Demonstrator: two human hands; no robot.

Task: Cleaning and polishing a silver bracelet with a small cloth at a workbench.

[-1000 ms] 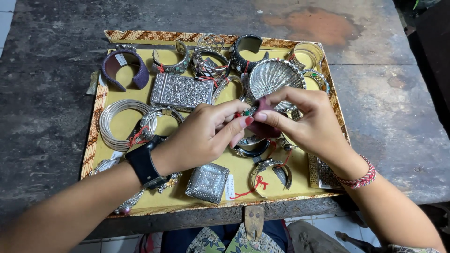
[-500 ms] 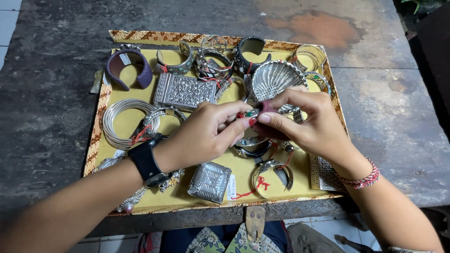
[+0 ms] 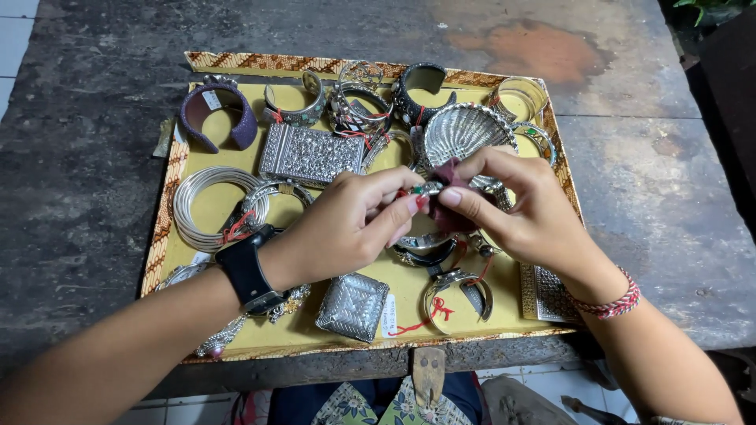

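left hand gripping ring, right hand gripping cloth

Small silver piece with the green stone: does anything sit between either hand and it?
Nothing visible does. The left hand pinches the small silver piece directly at its fingertips. The right hand presses a dark red cloth against it, so on that side the cloth lies between fingers and metal.

A dark, weathered table of worn planks fills most of the view, with a rusty orange stain near its far edge. Pale floor tiles show at the upper left. Green leaves peek in top right.
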